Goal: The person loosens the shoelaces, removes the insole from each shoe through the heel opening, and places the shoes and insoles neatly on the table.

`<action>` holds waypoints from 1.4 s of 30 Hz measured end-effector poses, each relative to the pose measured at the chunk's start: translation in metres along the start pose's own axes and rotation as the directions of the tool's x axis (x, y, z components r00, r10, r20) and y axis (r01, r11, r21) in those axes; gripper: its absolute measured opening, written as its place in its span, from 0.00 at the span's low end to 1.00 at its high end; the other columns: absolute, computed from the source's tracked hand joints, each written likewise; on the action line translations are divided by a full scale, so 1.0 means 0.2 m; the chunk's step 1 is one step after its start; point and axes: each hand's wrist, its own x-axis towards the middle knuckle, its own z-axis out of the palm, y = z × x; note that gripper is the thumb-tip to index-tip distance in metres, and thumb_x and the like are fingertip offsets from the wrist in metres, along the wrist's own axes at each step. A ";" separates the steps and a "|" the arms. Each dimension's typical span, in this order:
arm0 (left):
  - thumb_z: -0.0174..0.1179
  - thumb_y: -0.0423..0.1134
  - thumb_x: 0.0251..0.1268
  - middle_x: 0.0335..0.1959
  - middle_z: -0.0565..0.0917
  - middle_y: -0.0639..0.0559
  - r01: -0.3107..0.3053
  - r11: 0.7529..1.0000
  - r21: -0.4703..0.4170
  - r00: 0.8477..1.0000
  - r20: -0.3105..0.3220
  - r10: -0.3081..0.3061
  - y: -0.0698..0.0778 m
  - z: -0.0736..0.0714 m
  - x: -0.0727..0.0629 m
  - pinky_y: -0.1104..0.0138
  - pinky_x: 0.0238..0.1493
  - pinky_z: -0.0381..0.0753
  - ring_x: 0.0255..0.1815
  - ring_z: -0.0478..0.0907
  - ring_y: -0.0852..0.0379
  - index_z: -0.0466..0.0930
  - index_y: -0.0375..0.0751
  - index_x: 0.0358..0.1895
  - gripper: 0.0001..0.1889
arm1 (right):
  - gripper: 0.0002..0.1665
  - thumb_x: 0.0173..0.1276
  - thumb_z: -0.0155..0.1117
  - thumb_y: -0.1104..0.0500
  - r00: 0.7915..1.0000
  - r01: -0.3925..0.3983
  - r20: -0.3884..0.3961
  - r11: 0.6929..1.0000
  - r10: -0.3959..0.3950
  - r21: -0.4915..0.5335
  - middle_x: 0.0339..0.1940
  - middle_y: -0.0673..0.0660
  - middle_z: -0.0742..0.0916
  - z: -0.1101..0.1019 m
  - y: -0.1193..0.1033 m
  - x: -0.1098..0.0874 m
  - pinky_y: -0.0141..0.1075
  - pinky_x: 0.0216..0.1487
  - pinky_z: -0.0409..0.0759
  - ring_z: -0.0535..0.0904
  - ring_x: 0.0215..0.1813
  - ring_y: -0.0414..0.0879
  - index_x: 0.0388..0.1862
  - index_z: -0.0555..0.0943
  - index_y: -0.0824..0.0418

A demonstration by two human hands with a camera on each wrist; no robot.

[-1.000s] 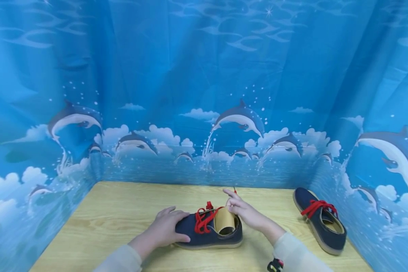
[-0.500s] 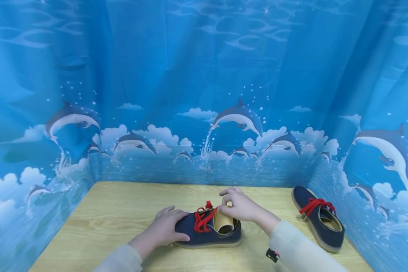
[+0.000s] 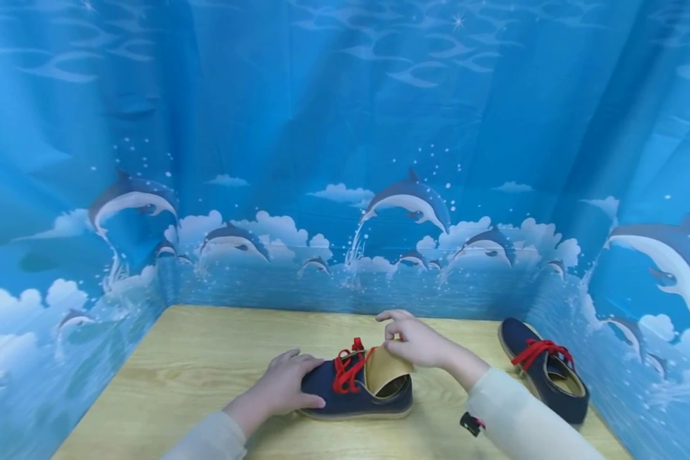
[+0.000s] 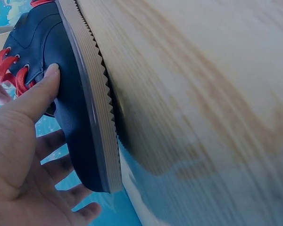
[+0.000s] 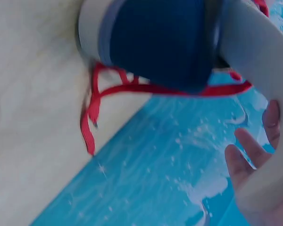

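A navy shoe (image 3: 345,393) with red laces (image 3: 347,370) rests on the table, toe to the left, sole down. My left hand (image 3: 287,383) holds its toe; in the left wrist view the thumb (image 4: 42,92) presses on the upper, and the other fingers lie along the far side. A tan, bent insole (image 3: 386,370) sticks up out of the shoe's opening. My right hand (image 3: 416,342) pinches its raised part. In the right wrist view the insole (image 5: 269,61) arches from the opening to the hand, with fingers (image 5: 250,150) showing beside it and the thumb hidden.
A matching navy shoe (image 3: 546,370) with tied red laces stands at the table's right. The pale wooden table (image 3: 224,345) ends at a blue dolphin-print curtain (image 3: 299,160) behind and at both sides. A loose lace end (image 5: 88,136) trails onto the table by the shoe.
The right hand has shifted its grip on the insole and raised it, so the tight curl in the opening is now wider and tilted. The left hand has stayed on the toe.
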 end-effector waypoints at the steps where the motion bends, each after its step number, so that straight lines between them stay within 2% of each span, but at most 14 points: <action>1: 0.74 0.62 0.49 0.65 0.78 0.45 -0.001 1.000 -0.001 1.000 0.002 0.001 0.00 0.00 0.00 0.37 0.71 0.56 0.72 0.62 0.31 0.76 0.46 0.68 0.42 | 0.15 0.69 0.58 0.61 1.000 0.001 0.000 1.000 -0.001 0.002 0.70 0.61 0.74 -0.02 0.00 0.00 0.63 0.64 0.67 0.62 0.73 0.66 0.21 0.74 0.51; 2: 0.74 0.62 0.49 0.65 0.78 0.45 -0.001 1.000 -0.005 1.000 0.005 0.001 0.01 0.00 0.00 0.37 0.70 0.56 0.72 0.62 0.30 0.76 0.46 0.68 0.42 | 0.15 0.69 0.57 0.61 1.000 0.000 0.005 1.000 0.000 -0.001 0.70 0.61 0.74 -0.04 0.01 -0.01 0.61 0.60 0.69 0.62 0.74 0.66 0.20 0.74 0.50; 9: 0.74 0.61 0.49 0.64 0.78 0.45 -0.005 1.000 -0.002 1.000 0.003 0.005 0.02 -0.02 -0.01 0.36 0.70 0.57 0.71 0.62 0.30 0.76 0.46 0.67 0.42 | 0.15 0.67 0.59 0.60 0.994 -0.031 0.099 0.995 0.041 -0.097 0.68 0.62 0.77 -0.20 0.02 -0.03 0.61 0.60 0.71 0.63 0.73 0.66 0.20 0.76 0.48; 15: 0.74 0.62 0.49 0.65 0.78 0.45 -0.001 1.000 0.001 1.000 0.003 0.001 0.01 -0.01 0.00 0.36 0.70 0.57 0.71 0.62 0.30 0.76 0.46 0.68 0.42 | 0.15 0.67 0.60 0.58 0.970 -0.122 0.193 0.982 0.148 -0.143 0.67 0.60 0.77 -0.32 0.01 -0.05 0.60 0.60 0.71 0.63 0.72 0.66 0.19 0.76 0.49; 23: 0.73 0.63 0.49 0.65 0.77 0.45 0.004 1.000 0.005 1.000 0.006 -0.004 -0.01 0.01 0.00 0.37 0.70 0.57 0.72 0.62 0.31 0.76 0.48 0.68 0.42 | 0.15 0.69 0.62 0.56 0.942 -0.219 0.226 0.965 0.247 -0.144 0.68 0.61 0.77 -0.42 0.03 -0.11 0.64 0.61 0.69 0.62 0.73 0.68 0.20 0.76 0.51; 27: 0.74 0.63 0.49 0.64 0.78 0.44 -0.009 1.000 0.006 1.000 -0.005 0.009 -0.01 0.01 0.00 0.37 0.70 0.58 0.71 0.63 0.31 0.77 0.46 0.67 0.42 | 0.15 0.69 0.63 0.55 0.924 -0.272 0.254 0.958 0.287 -0.093 0.68 0.62 0.76 -0.50 0.03 -0.16 0.61 0.58 0.71 0.62 0.72 0.71 0.21 0.77 0.53; 31: 0.74 0.62 0.49 0.64 0.78 0.44 -0.010 1.000 0.008 1.000 -0.006 0.010 0.00 0.00 0.00 0.37 0.70 0.58 0.71 0.63 0.31 0.77 0.46 0.67 0.42 | 0.15 0.70 0.64 0.54 0.918 -0.312 0.246 0.949 0.311 -0.035 0.69 0.64 0.75 -0.58 0.05 -0.21 0.62 0.57 0.72 0.62 0.72 0.73 0.23 0.77 0.55; 36: 0.74 0.62 0.49 0.65 0.77 0.43 -0.002 1.000 0.011 1.000 0.004 0.002 0.01 -0.01 0.00 0.36 0.70 0.57 0.71 0.62 0.31 0.76 0.45 0.68 0.42 | 0.15 0.72 0.62 0.54 0.916 -0.362 0.184 0.932 0.357 -0.006 0.70 0.70 0.73 -0.64 0.08 -0.26 0.65 0.59 0.71 0.61 0.71 0.76 0.24 0.76 0.57; 40: 0.74 0.62 0.49 0.65 0.77 0.43 -0.005 1.000 0.017 1.000 0.008 0.005 0.02 -0.02 0.00 0.37 0.70 0.58 0.71 0.62 0.30 0.76 0.45 0.68 0.42 | 0.16 0.72 0.61 0.52 0.906 -0.401 0.146 0.916 0.396 0.006 0.69 0.74 0.72 -0.65 0.13 -0.28 0.59 0.55 0.73 0.61 0.70 0.77 0.25 0.76 0.57; 42: 0.74 0.62 0.49 0.65 0.77 0.43 -0.004 1.000 0.015 1.000 0.011 0.004 0.02 -0.02 0.00 0.37 0.70 0.58 0.71 0.62 0.30 0.76 0.45 0.68 0.42 | 0.17 0.72 0.60 0.53 0.901 -0.419 0.144 0.907 0.410 0.039 0.55 0.73 0.81 -0.63 0.17 -0.29 0.53 0.46 0.77 0.75 0.57 0.72 0.24 0.75 0.58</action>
